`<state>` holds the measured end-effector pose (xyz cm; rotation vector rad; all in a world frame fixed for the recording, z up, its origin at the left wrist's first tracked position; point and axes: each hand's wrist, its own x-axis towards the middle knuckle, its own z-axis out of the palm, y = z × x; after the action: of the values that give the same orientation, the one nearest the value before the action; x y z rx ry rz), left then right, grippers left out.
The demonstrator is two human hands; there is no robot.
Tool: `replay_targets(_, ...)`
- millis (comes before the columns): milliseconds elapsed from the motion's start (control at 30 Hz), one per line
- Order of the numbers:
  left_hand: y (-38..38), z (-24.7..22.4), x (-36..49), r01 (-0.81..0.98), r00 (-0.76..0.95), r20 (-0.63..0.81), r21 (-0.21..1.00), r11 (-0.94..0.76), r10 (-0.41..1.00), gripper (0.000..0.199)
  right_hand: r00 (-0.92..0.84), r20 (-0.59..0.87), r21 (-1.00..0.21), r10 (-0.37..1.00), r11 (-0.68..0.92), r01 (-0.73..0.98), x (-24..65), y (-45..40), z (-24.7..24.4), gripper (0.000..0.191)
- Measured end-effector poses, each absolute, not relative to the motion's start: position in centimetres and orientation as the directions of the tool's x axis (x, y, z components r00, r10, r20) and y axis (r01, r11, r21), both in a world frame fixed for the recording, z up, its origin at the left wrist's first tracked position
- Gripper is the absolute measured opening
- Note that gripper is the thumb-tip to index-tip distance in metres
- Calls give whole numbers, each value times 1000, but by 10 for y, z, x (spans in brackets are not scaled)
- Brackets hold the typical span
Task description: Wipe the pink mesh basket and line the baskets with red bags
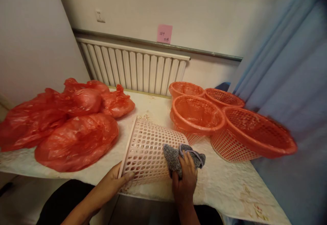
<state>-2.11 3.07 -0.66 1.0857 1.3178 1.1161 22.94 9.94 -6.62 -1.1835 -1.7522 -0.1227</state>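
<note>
A pale pink plastic wastebasket (150, 146) with a lattice of holes lies on its side near the table's front edge, its rim to the left and its base to the right. My left hand (119, 177) grips the rim, thumb outside and the other fingers partly hidden within. Against the base end, my right hand (185, 177) presses a grey cloth (173, 155), fingers closed over it. Just beyond stands a wastebasket (196, 116) lined with a red plastic bag folded over its rim.
More red-lined wastebaskets (255, 133) stand at the right beside a blue curtain (286, 75). Several tied red plastic bags (76, 140) are heaped on the left of the table (217, 180). A radiator (138, 65) and a pink note (165, 34) are on the wall side.
</note>
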Motion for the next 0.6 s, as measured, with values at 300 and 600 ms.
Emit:
replay_targets(300, 35, -8, -22, 38, 117, -59, 998, 55, 991, 51, 15, 753, -438, 658, 484, 758, 217, 91, -74, 44)
replay_targets(600, 36, -15, -26, -8, 176, 64, 998, -63, 982, 47, -66, 740, -442, 670, 558, 703, 157, 63, -50, 47)
